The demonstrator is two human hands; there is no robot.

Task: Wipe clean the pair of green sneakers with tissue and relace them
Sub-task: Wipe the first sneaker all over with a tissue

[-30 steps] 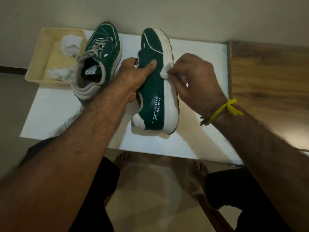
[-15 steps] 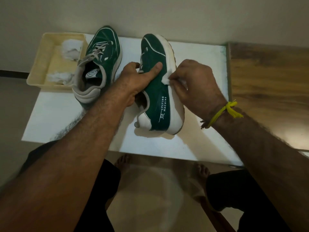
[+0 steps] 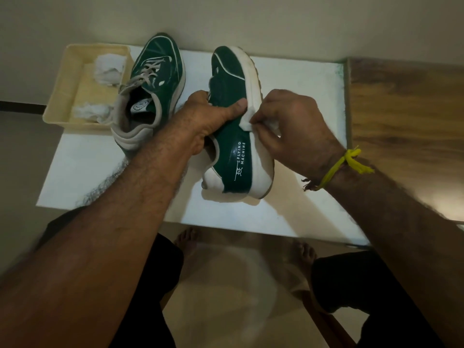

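White surface [image 3: 105, 177] against a pale wall carries one green sneaker [image 3: 153, 96] beside a cream tray [image 3: 62, 96] of crumpled tissues. Left hand [image 3: 206, 121] clasps the other sneaker [image 3: 233, 136], tipped on its side; right hand [image 3: 293, 124] pinches a tissue [image 3: 246, 125] against its white sole edge.

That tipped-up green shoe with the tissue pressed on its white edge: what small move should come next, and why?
Probably slide the tissue along the white sole edge toward the heel. The right hand pinches it at mid-length of the sneaker, which the left hand grips tilted on its side, so the heelward stretch looks not yet reached.
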